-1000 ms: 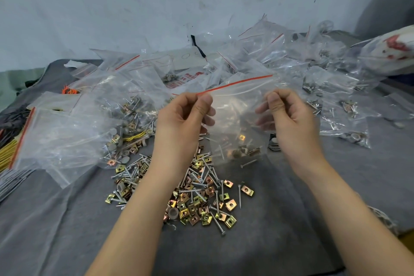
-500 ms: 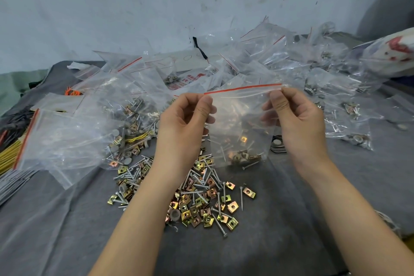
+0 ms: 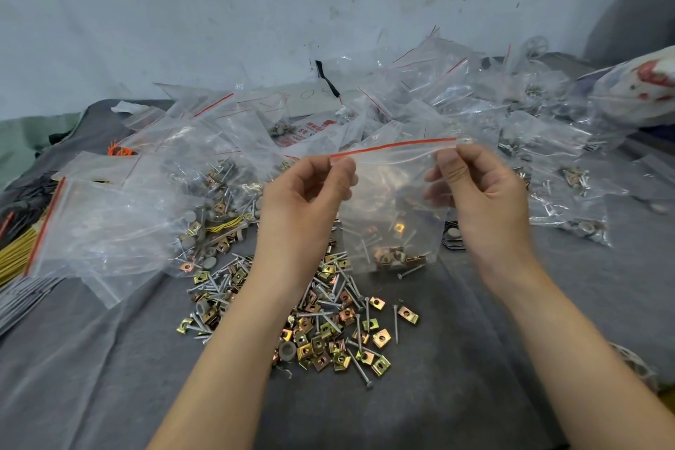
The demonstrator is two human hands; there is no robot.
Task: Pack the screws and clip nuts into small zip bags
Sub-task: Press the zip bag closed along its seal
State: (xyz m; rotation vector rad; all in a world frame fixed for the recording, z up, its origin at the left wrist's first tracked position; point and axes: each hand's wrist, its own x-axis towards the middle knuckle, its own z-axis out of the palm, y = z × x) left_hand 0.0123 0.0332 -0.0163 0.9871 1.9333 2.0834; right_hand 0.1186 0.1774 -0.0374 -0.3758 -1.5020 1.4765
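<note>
I hold a small clear zip bag [image 3: 392, 194] with a red zip strip up above the table. My left hand [image 3: 310, 197] pinches its top left corner and my right hand [image 3: 478, 194] pinches its top right corner. Screws and brass clip nuts lie at the bag's bottom. Below it, a loose pile of screws and clip nuts [image 3: 328, 321] is spread on the grey cloth [image 3: 456, 358].
Many clear zip bags [image 3: 475, 110], some filled, are heaped along the back by the wall. A larger bag [image 3: 109, 226] lies at the left over more hardware. Yellow ties [image 3: 14, 256] sit at the far left edge. A white and red bag [image 3: 643, 88] is at the far right.
Both hands have slid apart along the zip strip, the right one toward the right corner, and the strip now lies straighter and flatter. The bag hangs slightly higher.
</note>
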